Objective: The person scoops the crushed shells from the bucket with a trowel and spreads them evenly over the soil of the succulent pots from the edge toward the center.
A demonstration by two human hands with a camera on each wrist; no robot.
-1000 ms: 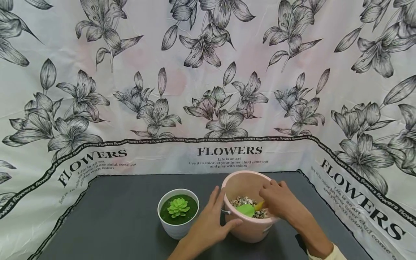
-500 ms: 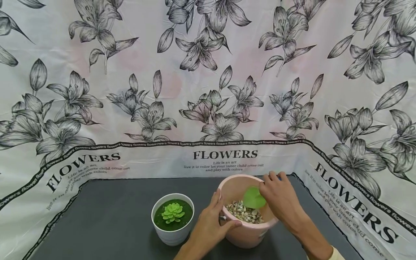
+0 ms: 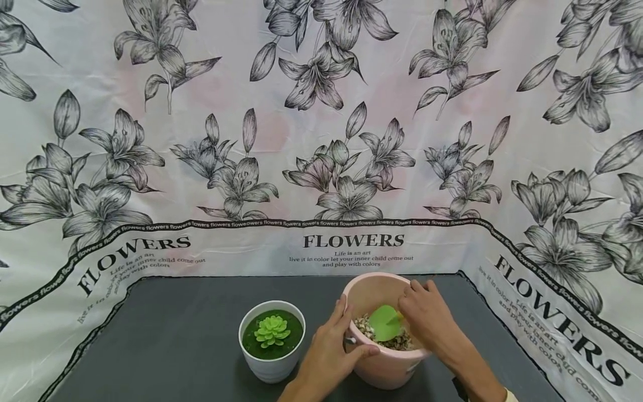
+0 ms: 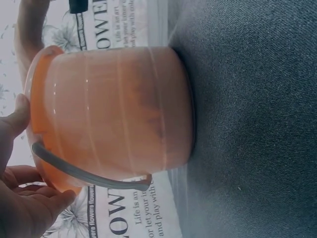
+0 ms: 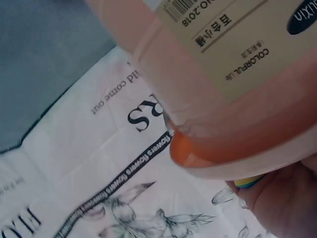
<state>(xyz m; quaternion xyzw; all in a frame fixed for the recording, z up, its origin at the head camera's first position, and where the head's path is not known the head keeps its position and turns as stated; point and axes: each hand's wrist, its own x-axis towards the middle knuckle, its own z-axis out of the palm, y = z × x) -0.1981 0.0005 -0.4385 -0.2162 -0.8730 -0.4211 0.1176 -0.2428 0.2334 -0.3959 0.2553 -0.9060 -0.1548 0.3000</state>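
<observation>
Gripping bucket (image 3: 387, 363) rim — left hand (image 3: 329, 352), right hand (image 3: 427, 321) holding scoop (image 3: 384, 322), open mat (image 3: 176, 335) leftward

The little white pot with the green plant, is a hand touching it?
No, the left hand holds the pink plastic bucket beside the little white pot.

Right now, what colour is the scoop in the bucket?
Green scoop, yellowish handle; head view shows it best.
</observation>
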